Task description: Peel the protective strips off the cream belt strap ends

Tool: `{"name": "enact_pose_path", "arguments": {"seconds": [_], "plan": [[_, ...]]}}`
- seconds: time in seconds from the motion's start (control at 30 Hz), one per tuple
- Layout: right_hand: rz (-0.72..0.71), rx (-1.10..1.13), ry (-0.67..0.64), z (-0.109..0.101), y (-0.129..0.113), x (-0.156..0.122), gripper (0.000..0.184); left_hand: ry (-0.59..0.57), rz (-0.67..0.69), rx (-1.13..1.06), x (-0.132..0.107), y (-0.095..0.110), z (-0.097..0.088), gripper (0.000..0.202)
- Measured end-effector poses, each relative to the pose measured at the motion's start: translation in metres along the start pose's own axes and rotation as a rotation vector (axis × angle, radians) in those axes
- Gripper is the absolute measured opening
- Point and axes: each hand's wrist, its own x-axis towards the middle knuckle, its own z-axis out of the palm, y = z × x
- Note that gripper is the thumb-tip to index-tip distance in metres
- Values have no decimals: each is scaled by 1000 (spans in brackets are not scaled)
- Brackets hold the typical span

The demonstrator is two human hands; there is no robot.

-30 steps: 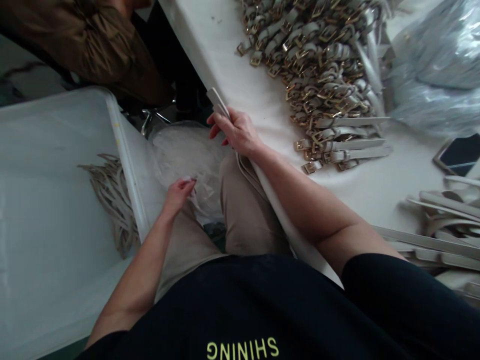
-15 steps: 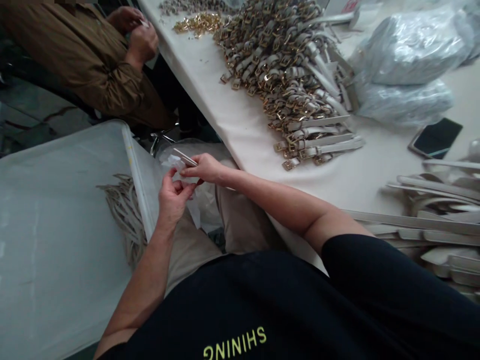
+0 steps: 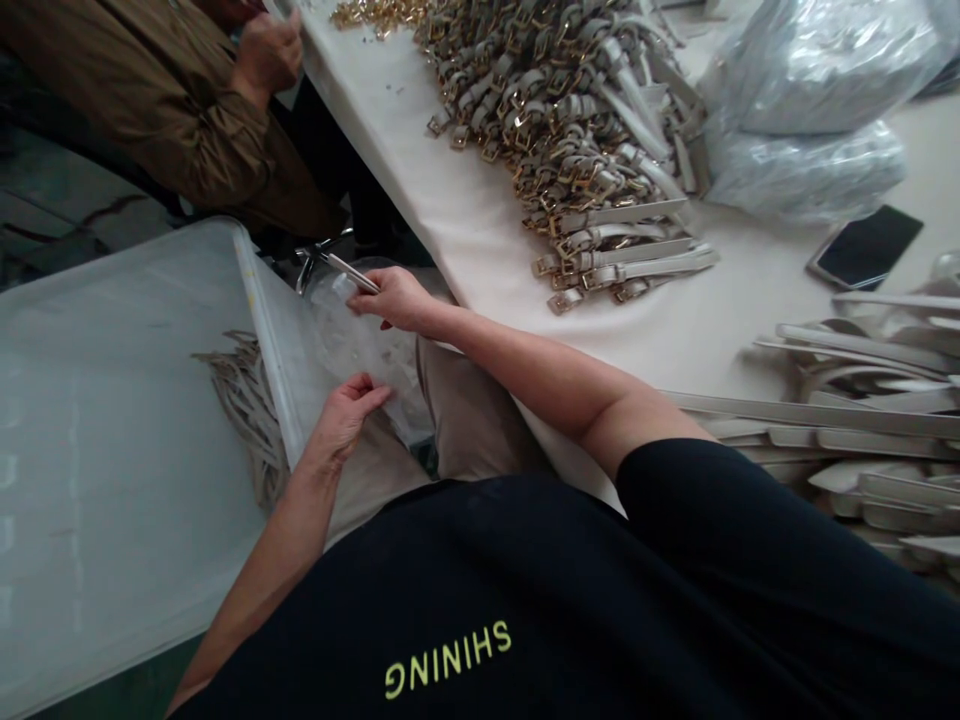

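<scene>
My right hand (image 3: 397,298) is closed on a thin pale strap (image 3: 351,273), held out past the table edge above my lap. My left hand (image 3: 343,415) sits lower over my thigh, fingers curled against a clear plastic bag (image 3: 352,340) that lies between my knee and the bin. What the left fingers pinch, if anything beyond the plastic, does not show. A large heap of white straps with gold buckles (image 3: 570,120) lies on the white table (image 3: 465,230) to the right of my hands.
A translucent plastic bin (image 3: 112,430) at my left holds several beige straps (image 3: 247,410). A person in a brown jacket (image 3: 172,110) works at the far left. Plastic-wrapped bundles (image 3: 802,110), a dark phone (image 3: 866,248) and stacked long white straps (image 3: 862,420) lie at the right.
My two hands, together half a second ago, have come apart: the right rose with the strap, the left dropped toward my thigh. A second ago the right hand gripped a strap at the table edge.
</scene>
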Motion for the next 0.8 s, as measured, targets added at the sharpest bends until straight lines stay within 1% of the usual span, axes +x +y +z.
{"name": "enact_pose_path", "arguments": {"seconds": [0.2,0.37,0.5,0.7,0.77,0.8], "plan": [[-53,-60,-19,2,7,4,10,-98,-69,63,-1,-3,0,40],[-84,-90,-22,3,12,7,12,-185,-88,209,-1,-8,0,32],[-104,-90,-10,2,14,8,12,-280,-114,328,-1,-9,0,29],[-73,-63,8,0,11,7,10,-385,-144,399,-5,-10,1,32],[-44,-33,18,0,10,6,9,-387,-138,389,-5,-11,1,32],[-23,-8,23,-1,9,6,8,-363,-131,354,-4,-11,0,32]]}}
